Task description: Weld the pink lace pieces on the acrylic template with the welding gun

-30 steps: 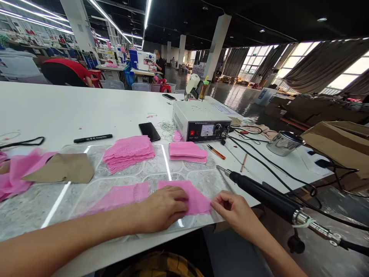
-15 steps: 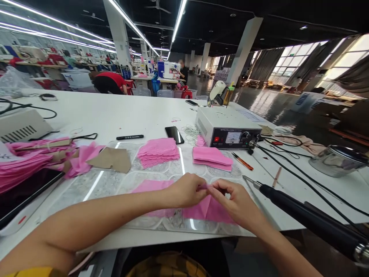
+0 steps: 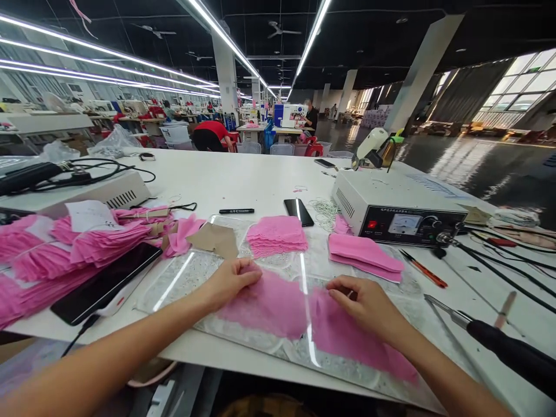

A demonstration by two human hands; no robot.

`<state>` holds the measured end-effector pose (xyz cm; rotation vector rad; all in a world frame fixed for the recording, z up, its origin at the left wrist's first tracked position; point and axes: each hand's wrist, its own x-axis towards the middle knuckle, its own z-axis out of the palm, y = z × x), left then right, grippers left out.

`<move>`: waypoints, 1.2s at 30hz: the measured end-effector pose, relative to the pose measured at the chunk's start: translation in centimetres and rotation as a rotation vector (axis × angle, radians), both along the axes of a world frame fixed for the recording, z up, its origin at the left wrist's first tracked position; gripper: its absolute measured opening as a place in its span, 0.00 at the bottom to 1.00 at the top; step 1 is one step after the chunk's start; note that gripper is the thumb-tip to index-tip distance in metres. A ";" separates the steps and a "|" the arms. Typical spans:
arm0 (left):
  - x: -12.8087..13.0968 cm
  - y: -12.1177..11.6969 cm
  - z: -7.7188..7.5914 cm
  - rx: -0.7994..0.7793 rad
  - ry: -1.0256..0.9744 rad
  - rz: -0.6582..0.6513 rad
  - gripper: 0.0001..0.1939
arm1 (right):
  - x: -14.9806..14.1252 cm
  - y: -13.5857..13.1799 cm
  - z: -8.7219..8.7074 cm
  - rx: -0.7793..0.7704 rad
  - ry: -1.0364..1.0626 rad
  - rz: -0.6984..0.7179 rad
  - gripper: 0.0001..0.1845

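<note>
Two pink fabric pieces lie side by side in front of me on a clear plastic board [image 3: 278, 347]. At the upper left edge of the left fabric piece [image 3: 273, 304], my left hand [image 3: 232, 284] is closed with thumb and forefinger pinching the cloth. My right hand [image 3: 369, 307] pinches the upper left corner of the right fabric piece [image 3: 347, 333], its wrist covering part of that cloth. Beyond the hands sit a ragged-edged stack of pink fabric [image 3: 277, 234] and a smoother folded pink stack [image 3: 365, 255].
A control box [image 3: 417, 223] with a dial stands at back right. Orange-handled tweezers [image 3: 423, 269] and a black-handled tool with a metal tip [image 3: 499, 341] lie at right. Phones [image 3: 299, 212], a marker [image 3: 237, 211], brown scrap [image 3: 216, 240] and pink bundles [image 3: 95, 237] surround the board.
My hands have parted from the middle, the left going left and the right staying over the right piece. The fabric pieces lie flatter. My view has turned left.
</note>
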<state>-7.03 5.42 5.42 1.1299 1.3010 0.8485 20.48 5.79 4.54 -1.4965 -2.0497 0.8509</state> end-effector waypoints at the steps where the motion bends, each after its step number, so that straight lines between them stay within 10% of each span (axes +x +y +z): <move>1: -0.3 -0.5 -0.1 0.005 0.006 0.000 0.17 | -0.7 0.4 0.1 -0.006 -0.011 0.018 0.14; 21: -1.5 -2.0 -1.5 0.055 0.146 -0.072 0.13 | -4.3 0.7 0.3 0.015 -0.221 0.157 0.07; 31: -3.7 -3.0 -0.4 0.441 1.086 -0.212 0.12 | -5.5 3.4 0.6 0.062 -0.092 0.104 0.07; 36: -2.0 -2.8 -0.6 0.965 1.012 -0.399 0.11 | -1.4 0.4 1.9 0.112 -0.033 0.008 0.09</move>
